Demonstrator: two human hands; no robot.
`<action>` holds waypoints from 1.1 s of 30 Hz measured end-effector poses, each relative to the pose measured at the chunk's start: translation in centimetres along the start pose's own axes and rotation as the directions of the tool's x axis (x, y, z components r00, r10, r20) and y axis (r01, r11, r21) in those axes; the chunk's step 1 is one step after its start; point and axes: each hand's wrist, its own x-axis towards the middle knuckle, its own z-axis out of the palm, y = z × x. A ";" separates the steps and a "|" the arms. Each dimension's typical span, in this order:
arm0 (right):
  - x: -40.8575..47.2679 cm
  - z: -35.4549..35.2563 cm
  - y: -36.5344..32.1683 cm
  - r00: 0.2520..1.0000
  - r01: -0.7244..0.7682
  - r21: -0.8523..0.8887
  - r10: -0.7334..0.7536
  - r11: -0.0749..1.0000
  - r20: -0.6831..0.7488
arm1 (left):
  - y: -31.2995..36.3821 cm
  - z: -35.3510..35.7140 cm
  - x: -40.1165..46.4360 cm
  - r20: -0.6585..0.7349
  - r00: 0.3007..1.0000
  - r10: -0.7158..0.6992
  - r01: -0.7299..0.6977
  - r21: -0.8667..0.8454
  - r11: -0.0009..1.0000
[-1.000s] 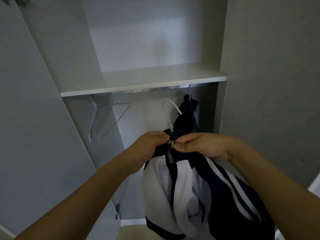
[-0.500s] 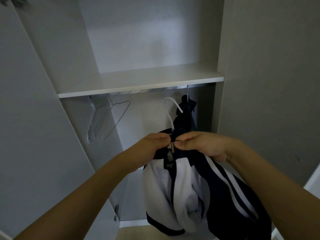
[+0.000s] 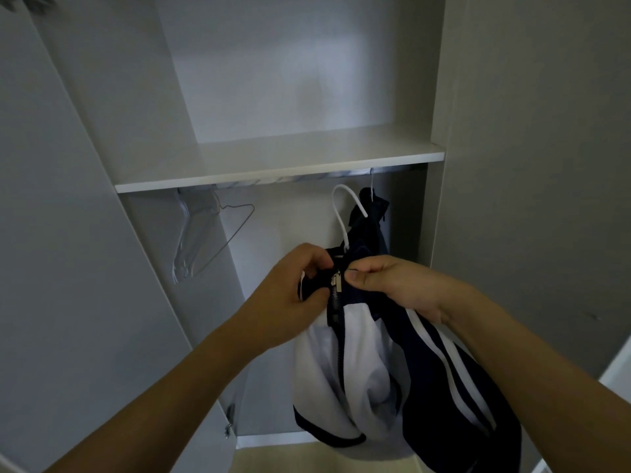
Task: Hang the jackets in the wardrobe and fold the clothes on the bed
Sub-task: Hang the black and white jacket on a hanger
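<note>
White wardrobe [image 3: 512, 165]: dark jacket [image 3: 370, 213] hanging inside | left hand [image 3: 293, 291], right hand [image 3: 392, 285] pinch navy-white jacket [image 3: 345, 370]

Left hand [image 3: 293, 288] and right hand [image 3: 392, 285]: bare, with no rings, watch or gloves; both forearms uncovered, no sleeves in view.

We see open rail [image 3: 273, 180] between the empty hangers [image 3: 201, 240] at left and a dark jacket [image 3: 370, 220] hung at right. Shelf [image 3: 280, 162] caps the space from above. Wardrobe door [image 3: 68, 268] closes the left side, side panel [image 3: 532, 199] the right.
</note>
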 end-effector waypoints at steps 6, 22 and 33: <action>0.2 -0.2 -0.1 1.000 0.002 -0.028 -0.001 1.000 0.026 | -0.6 -0.2 0.0 0.007 0.968 0.252 -0.249 0.188 0.950; 0.8 -0.3 0.3 0.998 -0.046 -0.047 0.048 0.998 0.050 | -0.8 0.5 -0.4 -0.031 0.967 0.251 -0.223 0.366 0.904; 0.6 -0.2 -0.1 0.999 -0.030 -0.081 0.031 0.996 0.007 | -1.1 1.5 0.7 -0.185 0.962 -0.198 0.190 -0.062 0.980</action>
